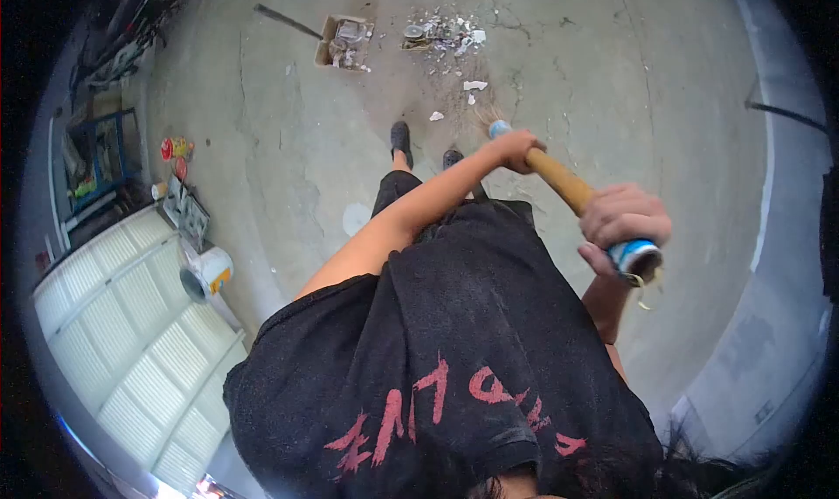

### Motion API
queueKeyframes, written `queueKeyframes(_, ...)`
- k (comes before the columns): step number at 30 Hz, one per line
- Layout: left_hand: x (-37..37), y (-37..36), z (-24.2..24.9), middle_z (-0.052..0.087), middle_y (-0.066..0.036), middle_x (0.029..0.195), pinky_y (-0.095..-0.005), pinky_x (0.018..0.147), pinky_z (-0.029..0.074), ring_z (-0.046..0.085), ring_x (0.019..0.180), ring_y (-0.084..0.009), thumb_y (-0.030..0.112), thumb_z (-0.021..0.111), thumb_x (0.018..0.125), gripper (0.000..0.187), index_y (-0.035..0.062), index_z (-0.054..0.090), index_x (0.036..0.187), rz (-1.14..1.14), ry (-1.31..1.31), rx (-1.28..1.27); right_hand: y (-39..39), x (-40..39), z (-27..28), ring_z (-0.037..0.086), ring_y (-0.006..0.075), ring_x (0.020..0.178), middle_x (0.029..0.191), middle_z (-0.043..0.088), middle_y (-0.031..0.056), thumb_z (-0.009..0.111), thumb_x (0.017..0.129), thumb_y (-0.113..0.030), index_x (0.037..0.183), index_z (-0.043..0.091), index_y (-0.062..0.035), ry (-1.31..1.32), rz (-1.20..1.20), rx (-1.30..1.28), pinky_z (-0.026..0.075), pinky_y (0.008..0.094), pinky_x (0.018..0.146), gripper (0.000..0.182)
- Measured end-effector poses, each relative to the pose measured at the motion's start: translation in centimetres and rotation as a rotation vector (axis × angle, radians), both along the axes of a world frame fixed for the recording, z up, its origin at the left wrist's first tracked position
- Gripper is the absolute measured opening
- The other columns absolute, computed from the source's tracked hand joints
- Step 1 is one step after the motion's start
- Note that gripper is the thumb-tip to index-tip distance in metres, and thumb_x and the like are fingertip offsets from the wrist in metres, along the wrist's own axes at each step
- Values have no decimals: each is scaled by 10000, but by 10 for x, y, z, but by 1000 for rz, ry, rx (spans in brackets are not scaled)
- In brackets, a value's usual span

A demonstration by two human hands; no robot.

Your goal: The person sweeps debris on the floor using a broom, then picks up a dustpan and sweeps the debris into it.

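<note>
A broom with a thick wooden handle (560, 181) slants across the front of my body, blue and white wrapping at both ends of the shaft. My left hand (517, 151) is wrapped round its lower part, just above the bristles (492, 123). Near the top end, my right hand (626, 215) grips the handle. The bristles are close to the concrete floor, slightly blurred; whether they touch it cannot be told. Beyond them lie white fragments (474, 86) and a pile of broken debris (450, 34). To the left of the pile stands an open cardboard box (347, 43) holding rubbish.
A dark stick (288, 20) leans at the cardboard box. On the left are a white bucket (207, 273), a blue metal frame (103, 160) and red-and-yellow items (176, 149). A wall (780, 237) runs along the right. My feet (401, 141) stand before the debris.
</note>
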State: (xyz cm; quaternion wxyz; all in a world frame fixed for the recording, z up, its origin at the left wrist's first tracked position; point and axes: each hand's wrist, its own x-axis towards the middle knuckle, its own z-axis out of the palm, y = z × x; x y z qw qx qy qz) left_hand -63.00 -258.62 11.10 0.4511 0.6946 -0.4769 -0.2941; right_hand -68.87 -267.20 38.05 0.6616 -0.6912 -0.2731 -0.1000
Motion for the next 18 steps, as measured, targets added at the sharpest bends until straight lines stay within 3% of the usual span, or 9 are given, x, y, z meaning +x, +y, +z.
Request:
queueKeyframes(3, 43, 37, -30, 573, -122, 637, -395, 558, 444, 566, 637, -319, 196, 650, 544, 191, 101, 544, 672, 37, -89, 34, 34, 13, -14, 456, 205, 364, 446, 424, 60, 610, 542, 20, 501, 428, -31, 19, -6, -52, 382, 292, 393, 194)
queueKeyframes(8, 84, 83, -36, 554, -103, 628, -353, 545, 426, 553, 617, -296, 198, 681, 514, 253, 85, 526, 679, 82, -94, -63, 73, 46, -19, 457, 210, 365, 448, 428, 62, 603, 557, 28, 500, 430, -35, 46, -18, -116, 399, 296, 410, 193)
queueKeyframes(11, 92, 81, -20, 549, -108, 624, -357, 547, 425, 547, 615, -305, 200, 677, 517, 245, 82, 526, 670, 121, -87, -100, 79, 59, 1, 456, 199, 364, 447, 433, 58, 609, 564, 25, 497, 431, -41, 45, -81, -100, 401, 294, 405, 201)
queueKeyframes(16, 82, 56, 26, 537, -127, 604, -370, 540, 423, 538, 614, -327, 191, 661, 535, 215, 74, 523, 652, 119, -58, -170, 39, 70, 47, 477, 155, 377, 472, 483, 40, 622, 647, -29, 562, 445, -51, -36, 33, -63, 416, 268, 384, 197)
queueKeyframes(18, 79, 51, 37, 537, -138, 596, -386, 534, 422, 529, 607, -343, 187, 651, 547, 198, 71, 531, 655, 3, 49, -172, 24, 82, 60, 482, 150, 385, 476, 485, 35, 613, 647, -16, 581, 449, -54, -14, 93, -72, 423, 270, 393, 181)
